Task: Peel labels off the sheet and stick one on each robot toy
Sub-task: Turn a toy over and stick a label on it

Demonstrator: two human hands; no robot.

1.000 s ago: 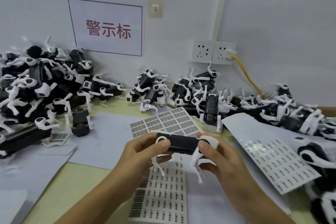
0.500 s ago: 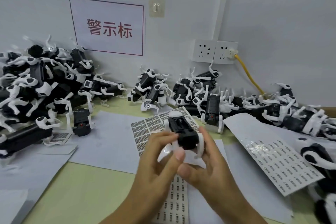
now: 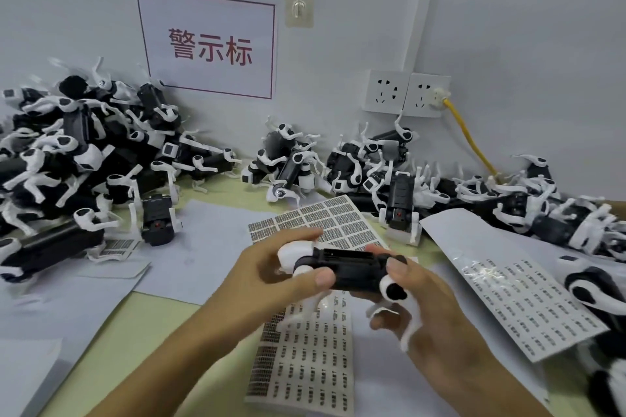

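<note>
Two hands hold one black and white robot toy [image 3: 345, 267] up over the table [image 3: 135, 325]. The left hand [image 3: 271, 278] grips the white end of the toy, with its thumb on top. The right hand [image 3: 423, 301] curls around the other end, and the toy's thin white legs hang down below. The toy lies sideways between the hands. Under it, a label sheet [image 3: 305, 362] lies flat on the table. Another label sheet [image 3: 325, 223] sits just behind the hands. A third label sheet [image 3: 528, 298] lies to the right. Big piles of robot toys [image 3: 67, 152] sit along the wall. A white sign with red writing [image 3: 206, 44] hangs above them. A yellow cable [image 3: 471, 142] is plugged into a wall socket [image 3: 426, 95].
</note>
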